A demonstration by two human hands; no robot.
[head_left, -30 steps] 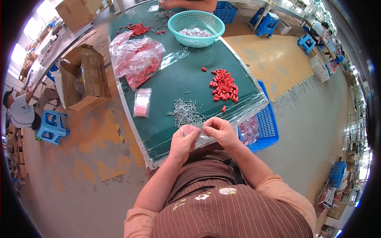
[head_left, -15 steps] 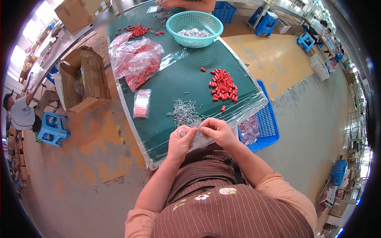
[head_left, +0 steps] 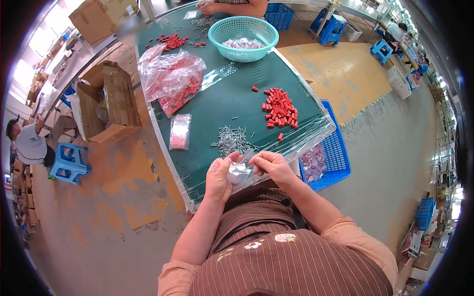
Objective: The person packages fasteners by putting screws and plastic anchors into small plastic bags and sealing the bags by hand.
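Between my two hands, at the table's near edge, is a small clear plastic bag (head_left: pixel 239 170). My left hand (head_left: pixel 219 176) is closed on the bag's left side. The fingers of my right hand (head_left: pixel 273 166) pinch its upper right edge. What the bag contains, if anything, I cannot make out through the glare. Just beyond my hands lies a pile of grey metal screws (head_left: pixel 233 140). Farther right is a heap of red plastic caps (head_left: pixel 280 108), with a few lying apart. A stack of flat small bags (head_left: pixel 179 131) lies to the left.
A large clear bag of red caps (head_left: pixel 180 89) lies on the green table (head_left: pixel 227 101). Behind it stands a turquoise basket (head_left: pixel 243 54) holding filled bags. A blue crate (head_left: pixel 340 160) sits beside the table at right. Another person's hands (head_left: pixel 207 7) are at the far end.
My hands have moved slightly apart, and the small plastic bag is now spread out between them. My left hand has shifted a little left and turned. The whole view has shifted slightly.
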